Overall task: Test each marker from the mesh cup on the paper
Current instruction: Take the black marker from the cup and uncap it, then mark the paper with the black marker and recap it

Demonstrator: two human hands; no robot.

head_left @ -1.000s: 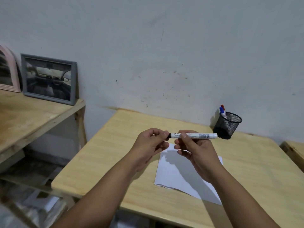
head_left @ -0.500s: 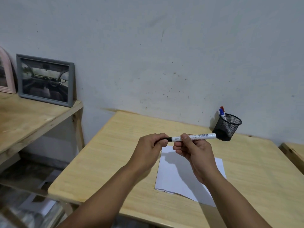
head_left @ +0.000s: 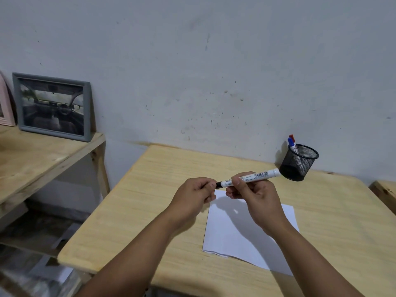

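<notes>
The left hand (head_left: pixel 196 190) pinches the black cap (head_left: pixel 219 184); the right hand (head_left: pixel 255 196) grips the marker (head_left: pixel 250 177) above the paper (head_left: pixel 240 236). Uncapping seems in hand; next, a straight pull apart. Two markers wait in the cup (head_left: pixel 300 162), far right.

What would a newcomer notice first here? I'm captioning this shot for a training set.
Both hands at centre: the right hand holds a white marker above the paper, the left hand pinching its black cap end. At the table's far right stands a black mesh cup holding two more markers.
</notes>
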